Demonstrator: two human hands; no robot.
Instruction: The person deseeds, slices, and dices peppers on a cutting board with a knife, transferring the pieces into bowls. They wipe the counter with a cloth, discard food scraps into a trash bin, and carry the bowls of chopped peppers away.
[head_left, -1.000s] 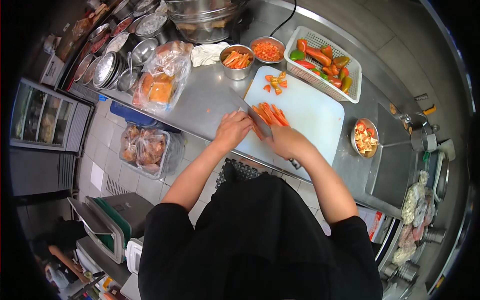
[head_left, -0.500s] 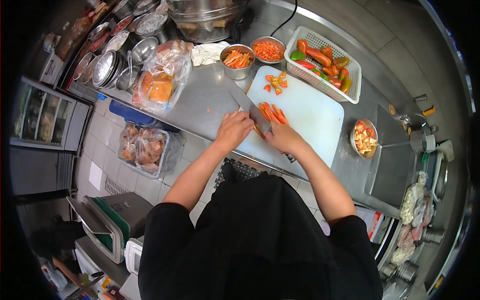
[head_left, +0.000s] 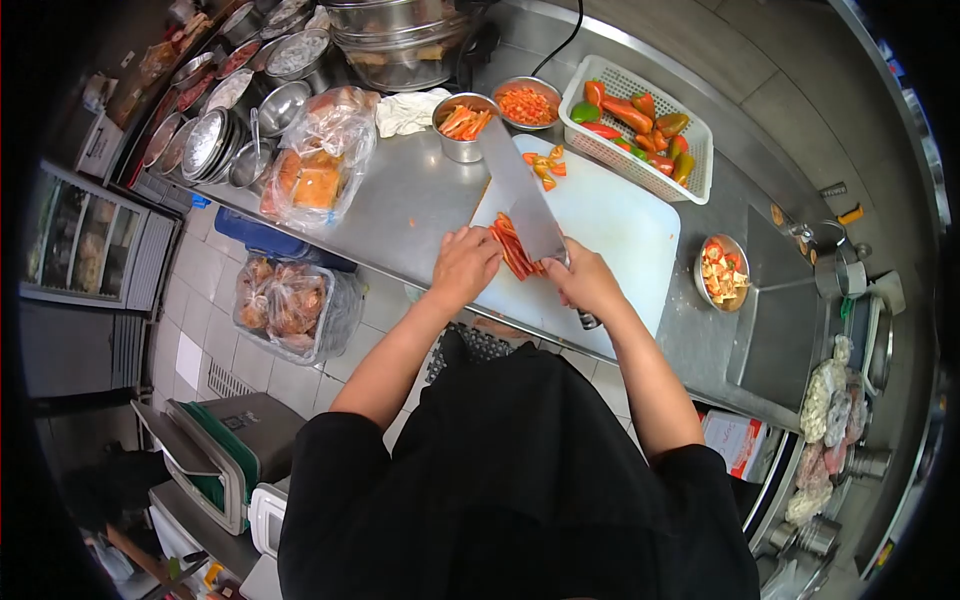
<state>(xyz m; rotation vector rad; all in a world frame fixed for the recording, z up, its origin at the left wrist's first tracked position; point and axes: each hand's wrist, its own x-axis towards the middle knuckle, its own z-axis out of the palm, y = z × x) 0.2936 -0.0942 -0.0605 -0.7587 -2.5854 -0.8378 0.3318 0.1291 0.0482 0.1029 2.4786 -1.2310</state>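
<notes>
My right hand (head_left: 585, 279) grips the handle of a wide-bladed cleaver (head_left: 528, 205), its blade slanting up and left over the white cutting board (head_left: 610, 240). Cut red pepper strips (head_left: 511, 250) lie beside the blade, at the board's left part. My left hand (head_left: 466, 262) rests at the left end of those strips, fingers curled and touching them; whether it pinches any is hard to see. Farther up the board lie several orange pepper pieces (head_left: 546, 165). Beyond the board stand a metal bowl of pepper strips (head_left: 464, 123) and another of diced pepper (head_left: 527, 104).
A white basket (head_left: 590, 140) holds whole peppers behind the board. To the right, a bowl of pepper scraps (head_left: 722, 272) stands near the sink (head_left: 775, 345). Plastic-bagged food (head_left: 322, 160), a white cloth (head_left: 410, 111) and stacked metal bowls (head_left: 207, 145) occupy the counter's left side.
The cleaver has moved from beside my left fingers to the right of the strips, its blade now showing broadly. The strips now lie together against my left hand.
</notes>
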